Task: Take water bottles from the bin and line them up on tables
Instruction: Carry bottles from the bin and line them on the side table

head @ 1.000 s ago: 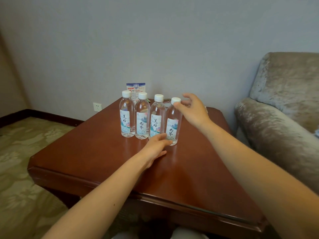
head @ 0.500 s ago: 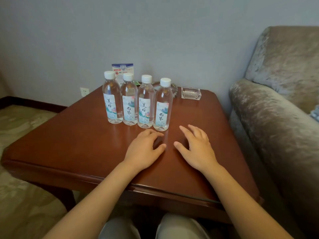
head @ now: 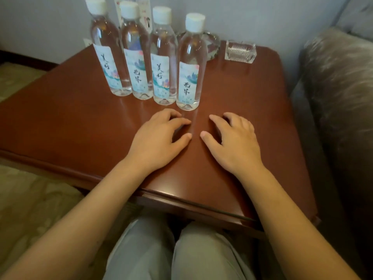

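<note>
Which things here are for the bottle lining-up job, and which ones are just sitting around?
For the job: row of four water bottles, wooden table they stand on, left hand and right hand resting on it.

Just lying about: clear glass dish, printed card behind the bottles, grey armchair.

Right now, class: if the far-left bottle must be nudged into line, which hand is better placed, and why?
Probably the left hand. Both hands rest empty on the table, but the left lies nearer the far-left bottle; the right hand would have to cross the other three bottles.
</note>
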{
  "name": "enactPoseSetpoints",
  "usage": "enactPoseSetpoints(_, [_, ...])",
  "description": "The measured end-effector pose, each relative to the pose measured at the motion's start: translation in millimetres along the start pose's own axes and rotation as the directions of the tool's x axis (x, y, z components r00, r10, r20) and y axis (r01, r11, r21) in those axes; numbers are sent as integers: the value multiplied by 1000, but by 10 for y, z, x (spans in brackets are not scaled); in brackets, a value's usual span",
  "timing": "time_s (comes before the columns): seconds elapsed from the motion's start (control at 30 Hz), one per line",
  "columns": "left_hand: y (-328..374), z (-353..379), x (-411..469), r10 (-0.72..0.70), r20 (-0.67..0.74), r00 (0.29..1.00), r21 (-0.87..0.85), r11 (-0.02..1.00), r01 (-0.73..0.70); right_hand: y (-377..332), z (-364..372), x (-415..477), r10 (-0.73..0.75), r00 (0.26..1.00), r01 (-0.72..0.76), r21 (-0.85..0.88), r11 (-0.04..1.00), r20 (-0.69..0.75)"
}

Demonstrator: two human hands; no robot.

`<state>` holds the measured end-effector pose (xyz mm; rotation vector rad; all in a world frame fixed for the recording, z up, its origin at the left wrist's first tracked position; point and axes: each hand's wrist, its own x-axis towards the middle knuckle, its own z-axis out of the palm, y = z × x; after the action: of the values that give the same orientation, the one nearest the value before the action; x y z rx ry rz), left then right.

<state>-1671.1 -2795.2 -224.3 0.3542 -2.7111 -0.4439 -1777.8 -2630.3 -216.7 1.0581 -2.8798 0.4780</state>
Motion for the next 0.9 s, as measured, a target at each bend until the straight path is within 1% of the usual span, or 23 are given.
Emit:
enactPoseSetpoints(0.17, [52,-32,-17,-28,23,999,18,999,28,-12,6,-28,4,1000,-4,0,1000,15])
enactPoseSetpoints(0.3, [70,-58,-10,-79,98,992,21,997,77,-33,-31,-46,29,998,-28,-12,1000,57])
enactPoseSetpoints(0.37, [109,-87,-5,-101,148,984,23,995,99,-44,-78,-53,34,994,-31,-30,999,106])
enactPoseSetpoints(0.43, [160,-152,10,-115,226,967,46,993,107,-58,-175,-59,39,977,-28,-52,998,208])
enactPoseSetpoints(0.5, [218,-261,32,-135,374,918,119,988,97,-86,-339,-77,50,927,-24,-74,997,371])
enactPoseSetpoints(0.57, [309,-447,80,-172,529,831,223,973,59,-120,-597,-125,69,867,-29,-90,996,493])
enactPoseSetpoints(0.63, [443,-713,106,-206,635,744,274,961,32,-177,-948,-231,90,834,-54,-81,995,544])
enactPoseSetpoints(0.67, [519,-869,107,-207,668,715,273,962,23,-213,-1146,-298,95,828,-65,-74,995,553])
enactPoseSetpoints(0.73, [697,-1245,103,-189,703,686,254,967,5,-309,-1570,-447,113,815,-83,-79,993,569])
enactPoseSetpoints(0.9, [1229,-2331,131,-116,727,676,210,976,-59,-581,-2662,-887,212,825,-199,-82,976,524])
